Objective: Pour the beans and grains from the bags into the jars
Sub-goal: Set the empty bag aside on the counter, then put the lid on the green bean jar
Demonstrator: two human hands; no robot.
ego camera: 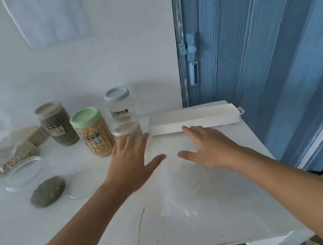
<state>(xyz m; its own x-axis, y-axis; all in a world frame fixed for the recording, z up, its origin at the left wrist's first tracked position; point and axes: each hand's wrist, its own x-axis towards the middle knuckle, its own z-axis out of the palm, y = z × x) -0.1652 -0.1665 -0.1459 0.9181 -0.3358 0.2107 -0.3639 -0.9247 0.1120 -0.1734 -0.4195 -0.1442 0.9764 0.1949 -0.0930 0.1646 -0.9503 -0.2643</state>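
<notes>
Filled, lidded: green-lid jar [93,131] of yellow grain, brown-lid jar [56,124], far left on worktop [224,208]. Part-filled, open: small jar [125,127]. Left to pour, apparently: grain bag [10,157], left. Both hands, left [130,161] and right [209,146], flat with fingers apart, holding nothing.

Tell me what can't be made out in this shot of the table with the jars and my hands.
Head view only:
- Labels on the green-lidded jar and dark jar: too small and blurred to read.
- Open jar of grain: left hand covers its base.
- Clear bag under both hands: edges barely visible against the white table; whether the right hand presses it is unclear.
- Bags at left: blurred, contents unidentifiable.
</notes>
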